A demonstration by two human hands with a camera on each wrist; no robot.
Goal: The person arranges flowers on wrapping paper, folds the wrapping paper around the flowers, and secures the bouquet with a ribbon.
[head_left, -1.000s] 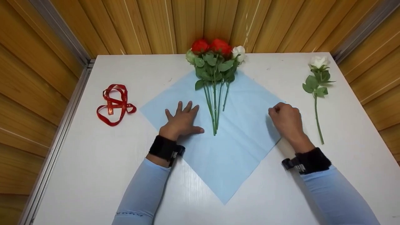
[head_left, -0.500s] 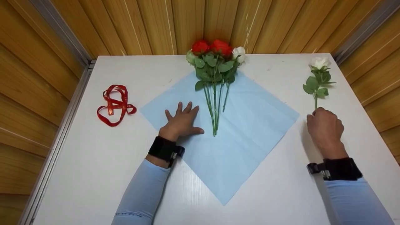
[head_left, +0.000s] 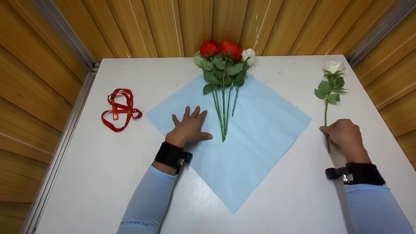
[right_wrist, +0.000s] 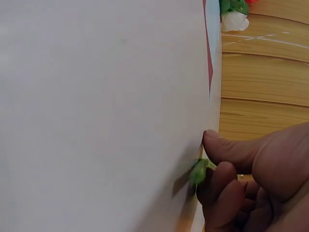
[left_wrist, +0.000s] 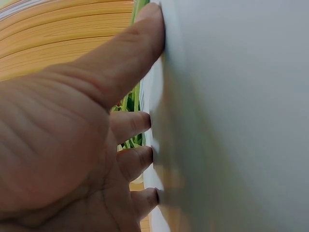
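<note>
red ribbon: print too small to read. stem end: blurred, right wrist view. left sleeve: cut off below, head view.

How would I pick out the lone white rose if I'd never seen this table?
On the white table, look right of the light-blue sheet. The lone white rose lies there, its green stem pinched by the right hand. Unlike the other white rose, grouped with the red roses, it lies by itself.
</note>
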